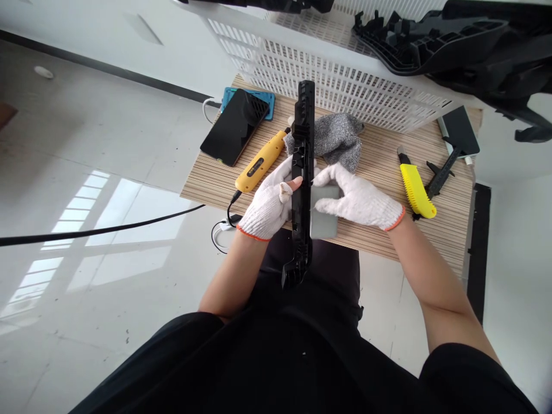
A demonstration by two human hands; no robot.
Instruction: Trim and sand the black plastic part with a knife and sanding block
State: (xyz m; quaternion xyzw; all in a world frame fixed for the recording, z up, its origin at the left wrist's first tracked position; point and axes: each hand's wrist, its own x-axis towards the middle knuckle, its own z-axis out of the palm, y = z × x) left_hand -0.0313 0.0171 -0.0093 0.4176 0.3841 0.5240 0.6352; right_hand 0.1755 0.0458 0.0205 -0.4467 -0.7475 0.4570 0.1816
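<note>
A long, narrow black plastic part (303, 190) stands on edge over the front of the table, with clips and ribs along it. My left hand (272, 201), in a white knit glove with the thumb tip bare, is closed round its middle from the left. My right hand (354, 198), also gloved, is on the other side, thumb and forefinger apart. Its fingertips are close to the part; whether they touch it I cannot tell. Below those fingers is a pale grey block (324, 225), partly hidden. A grey cloth (338, 138) lies behind the part.
A yellow corded tool (261, 162) and a black phone (235, 126) on a blue stand (268, 99) lie left. On the right are a yellow-handled knife (416, 187), a black caliper (443, 172) and a dark device (460, 132). A white basket (328, 75) holds black plastic parts (431, 46).
</note>
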